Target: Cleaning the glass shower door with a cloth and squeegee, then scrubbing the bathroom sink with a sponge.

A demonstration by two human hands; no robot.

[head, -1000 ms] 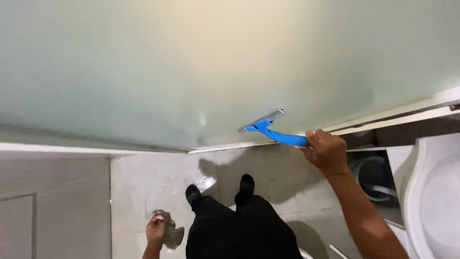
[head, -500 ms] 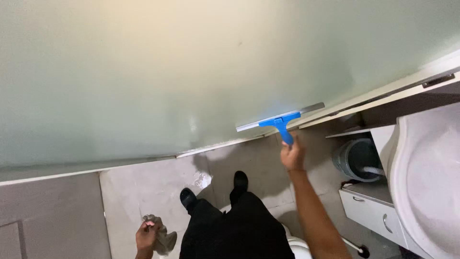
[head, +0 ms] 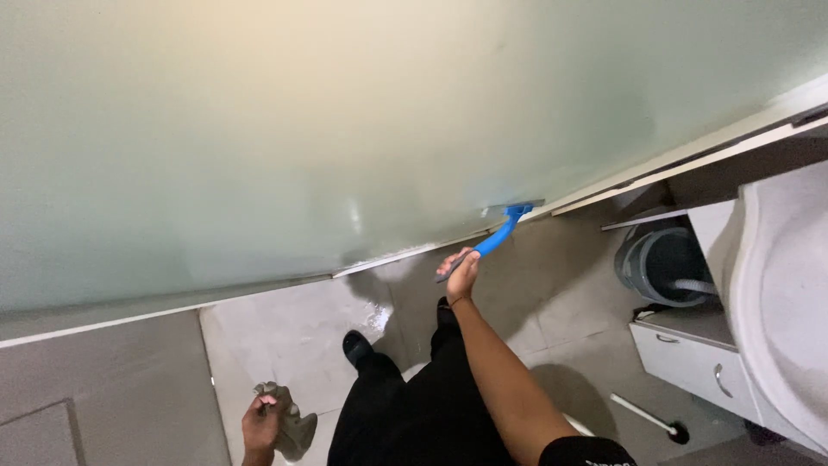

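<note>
Item: blue squeegee [head: 503, 229], centre right of the frame. Its blade end rests against the bottom edge of the frosted glass panel [head: 345, 129], which fills the whole upper part of the frame; the handle slopes down and left into your right hand [head: 461, 269]. That hand is closed round the end of the handle, just below the glass edge, arm stretched out from the lower right.

Item: grey cloth [head: 293, 427], bunched, lower left of the frame. Your left hand [head: 261, 421] is clenched on it, low beside your dark trousers, well apart from the squeegee.

Item: grey round bin [head: 660, 263], right of centre, with a white drawer unit [head: 690, 367] just below it.

Item: white basin [head: 789, 302], far right edge.

Item: white-handled brush with dark head [head: 651, 418], lying on the tiled floor [head: 285, 336] at lower right.

No packages, labels or signs can be made out.
</note>
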